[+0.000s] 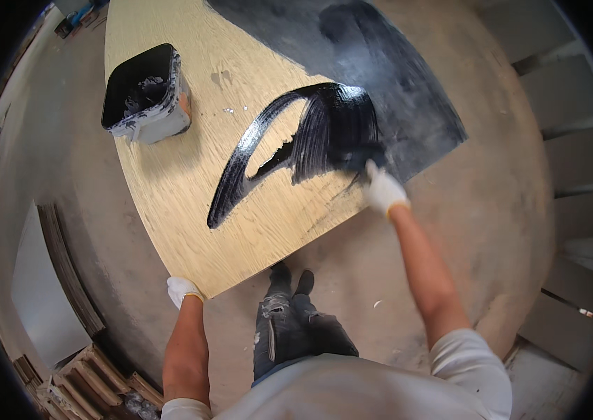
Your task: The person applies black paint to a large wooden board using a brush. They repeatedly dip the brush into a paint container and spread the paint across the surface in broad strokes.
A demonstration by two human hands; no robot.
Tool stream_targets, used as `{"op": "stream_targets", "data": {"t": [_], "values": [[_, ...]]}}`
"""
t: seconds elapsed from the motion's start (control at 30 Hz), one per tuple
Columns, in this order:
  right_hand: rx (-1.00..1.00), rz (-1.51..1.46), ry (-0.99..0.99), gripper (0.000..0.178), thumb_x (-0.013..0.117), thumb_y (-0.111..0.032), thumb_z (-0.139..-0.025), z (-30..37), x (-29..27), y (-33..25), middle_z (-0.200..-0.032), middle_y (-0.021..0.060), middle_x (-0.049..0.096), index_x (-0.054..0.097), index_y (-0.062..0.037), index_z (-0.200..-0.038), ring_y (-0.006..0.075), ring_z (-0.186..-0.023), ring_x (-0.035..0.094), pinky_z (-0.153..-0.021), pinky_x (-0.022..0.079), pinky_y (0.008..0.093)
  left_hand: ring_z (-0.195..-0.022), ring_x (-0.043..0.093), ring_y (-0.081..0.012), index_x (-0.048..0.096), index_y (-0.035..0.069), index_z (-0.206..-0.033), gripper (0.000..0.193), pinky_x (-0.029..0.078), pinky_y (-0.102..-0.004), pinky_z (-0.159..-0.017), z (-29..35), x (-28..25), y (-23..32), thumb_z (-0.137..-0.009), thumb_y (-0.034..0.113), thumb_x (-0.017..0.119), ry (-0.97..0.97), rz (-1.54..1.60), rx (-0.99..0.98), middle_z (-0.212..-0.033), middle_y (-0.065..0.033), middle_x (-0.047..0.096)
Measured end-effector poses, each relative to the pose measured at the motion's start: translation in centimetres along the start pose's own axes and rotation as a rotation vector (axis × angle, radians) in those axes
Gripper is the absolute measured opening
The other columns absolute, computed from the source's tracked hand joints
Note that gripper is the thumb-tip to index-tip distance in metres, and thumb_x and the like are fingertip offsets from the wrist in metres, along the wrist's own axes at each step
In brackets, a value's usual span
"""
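A pale wood-grain board (pixel 254 238) stretches out in front of me. My left hand (pixel 183 288), in a white glove, is closed on its near left corner; the fingertips are partly hidden. My right hand (pixel 384 190), also gloved, grips a wide dark brush (pixel 356 155), blurred and low against the board. Under and beside the brush, wet, glossy black paint (pixel 331 126) lies in streaks, with a curved band sweeping down to the left. Farther right, the board carries a duller grey-black coat (pixel 408 91).
A square bucket (pixel 163 126) smeared with black paint stands on the board's left side. Stacked sheets (pixel 65 273) and wooden strips (pixel 90 378) lie on the floor at the left. Grey panels (pixel 562 91) line the right side.
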State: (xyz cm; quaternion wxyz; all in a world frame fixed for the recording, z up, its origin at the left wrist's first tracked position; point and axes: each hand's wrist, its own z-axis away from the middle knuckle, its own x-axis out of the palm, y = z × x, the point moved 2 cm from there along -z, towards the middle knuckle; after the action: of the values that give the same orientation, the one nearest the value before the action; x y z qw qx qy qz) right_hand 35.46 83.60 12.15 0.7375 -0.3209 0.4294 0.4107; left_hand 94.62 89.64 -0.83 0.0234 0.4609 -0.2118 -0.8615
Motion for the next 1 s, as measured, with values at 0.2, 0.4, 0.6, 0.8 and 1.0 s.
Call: {"op": "stream_targets", "data": {"t": [0.2, 0.4, 0.6, 0.8, 1.0], "values": [[0.077, -0.153, -0.315, 0.077, 0.055, -0.024, -0.091, 16.0, 5.3, -10.9, -0.112, 0.0305, 0.071, 0.032, -0.0134, -0.163, 0.0451, -0.103, 0.07, -0.097, 0.052, 0.0515, -0.099, 0.073, -0.0402, 0.073, -0.009, -0.109, 0.057, 0.055, -0.049, -0.082, -1.6, 0.2, -1.1, -0.101, 0.029, 0.032, -0.003, 0.164, -0.027, -0.113, -0.0248, 0.075], [0.183, -0.139, 0.027, 0.068, 0.054, -0.022, -0.095, 4.9, 2.9, -3.8, -0.12, 0.0326, 0.068, 0.037, -0.0127, -0.16, 0.0456, -0.11, 0.068, -0.098, 0.053, 0.0512, -0.094, 0.074, -0.0399, 0.072, -0.01, -0.109, 0.056, 0.056, -0.0477, -0.078, 1.8, -0.4, 1.2, -0.101, 0.03, 0.034, 0.038, 0.1, -0.045, -0.113, -0.0245, 0.075], [0.304, -0.182, -0.073, 0.077, 0.053, -0.021, -0.091, 9.5, 4.4, -4.3, -0.126, 0.0331, 0.066, 0.03, -0.0058, -0.162, 0.045, -0.12, 0.064, -0.105, 0.049, 0.0486, -0.093, 0.073, -0.041, 0.07, -0.013, -0.107, 0.058, 0.056, -0.0477, -0.077, 1.7, -0.8, 1.2, -0.1, 0.031, 0.034, -0.055, 0.509, -0.176, -0.111, -0.0256, 0.075], [0.261, -0.238, -0.02, 0.072, 0.058, -0.025, -0.092, 13.0, 6.5, -7.2, -0.134, 0.0304, 0.063, 0.039, -0.0131, -0.16, 0.0446, -0.124, 0.062, -0.109, 0.046, 0.0464, -0.095, 0.073, -0.039, 0.071, -0.01, -0.109, 0.055, 0.056, -0.047, -0.078, 0.4, -0.8, 0.3, -0.101, 0.03, 0.035, -0.002, 0.023, -0.067, -0.112, -0.0252, 0.075], [0.526, -0.528, -0.1, 0.071, 0.058, -0.025, -0.094, 11.8, 3.2, -7.0, -0.135, 0.0274, 0.064, 0.037, -0.0112, -0.161, 0.041, -0.12, 0.066, -0.096, 0.054, 0.047, -0.095, 0.073, -0.0399, 0.071, -0.009, -0.112, 0.055, 0.056, -0.0477, -0.081, 1.6, -0.4, 1.0, -0.101, 0.029, 0.032, -0.176, 0.08, -0.123, -0.114, -0.0237, 0.075]]}}
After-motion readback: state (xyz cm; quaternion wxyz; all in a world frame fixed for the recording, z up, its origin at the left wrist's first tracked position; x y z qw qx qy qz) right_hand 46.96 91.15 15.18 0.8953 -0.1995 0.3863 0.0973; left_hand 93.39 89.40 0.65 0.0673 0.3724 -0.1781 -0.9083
